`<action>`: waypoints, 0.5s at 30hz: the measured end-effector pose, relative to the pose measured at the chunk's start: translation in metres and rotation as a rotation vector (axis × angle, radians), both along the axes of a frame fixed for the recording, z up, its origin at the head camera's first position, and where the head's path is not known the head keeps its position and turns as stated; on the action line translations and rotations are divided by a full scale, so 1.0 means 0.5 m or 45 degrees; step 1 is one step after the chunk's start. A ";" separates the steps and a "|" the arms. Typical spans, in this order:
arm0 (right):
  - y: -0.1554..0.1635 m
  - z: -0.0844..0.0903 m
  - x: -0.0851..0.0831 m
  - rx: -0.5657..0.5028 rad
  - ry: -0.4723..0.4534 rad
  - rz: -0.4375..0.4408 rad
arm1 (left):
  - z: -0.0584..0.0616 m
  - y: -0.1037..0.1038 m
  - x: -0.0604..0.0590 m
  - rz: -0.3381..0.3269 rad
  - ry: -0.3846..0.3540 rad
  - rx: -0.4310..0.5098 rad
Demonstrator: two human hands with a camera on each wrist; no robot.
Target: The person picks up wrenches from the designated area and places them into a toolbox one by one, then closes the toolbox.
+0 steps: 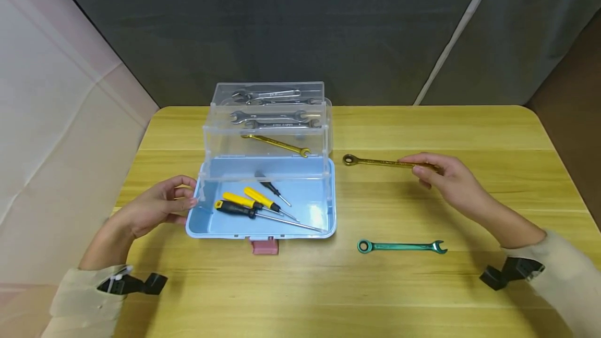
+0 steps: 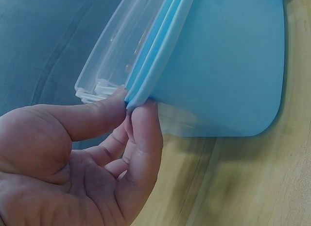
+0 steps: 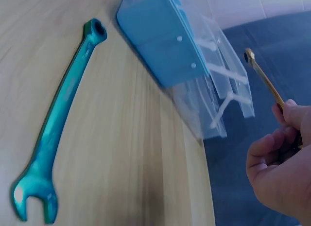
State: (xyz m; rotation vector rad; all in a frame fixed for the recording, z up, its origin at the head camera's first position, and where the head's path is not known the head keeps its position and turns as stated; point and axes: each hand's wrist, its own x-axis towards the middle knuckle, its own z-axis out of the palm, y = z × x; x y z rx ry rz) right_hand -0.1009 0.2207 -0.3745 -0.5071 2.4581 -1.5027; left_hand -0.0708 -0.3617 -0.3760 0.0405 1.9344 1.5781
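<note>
Left fingers (image 2: 146, 138) pinch the blue toolbox (image 2: 223, 65) by its rim, presumably steadying it, while right fingers (image 1: 436, 157) pinch one end of the gold wrench (image 1: 375, 162), leaving its ring end projecting toward the toolbox.

Below the right hand (image 1: 443, 176), on the wooden worktop (image 1: 319, 291), lies a green wrench (image 1: 401, 246). To the right of the left hand (image 1: 161, 200) are four screwdrivers (image 1: 237, 209) — two yellow, two black. Well beyond both hands hangs a dark backdrop (image 1: 281, 25), a pale strip (image 1: 459, 30) crossing it; white sheeting (image 1: 61, 93) stands left of the left hand — a brown panel (image 1: 573, 103) right of the right hand.
</note>
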 end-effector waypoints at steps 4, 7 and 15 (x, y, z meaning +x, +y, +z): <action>-0.026 0.014 -0.007 -0.052 0.016 -0.013 | 0.000 0.001 0.001 0.009 -0.001 -0.017; -0.044 0.025 -0.011 -0.074 0.027 -0.022 | -0.001 0.001 0.001 0.011 -0.002 -0.022; -0.096 0.046 -0.029 -0.111 0.013 0.002 | 0.000 0.000 0.001 0.004 0.010 -0.025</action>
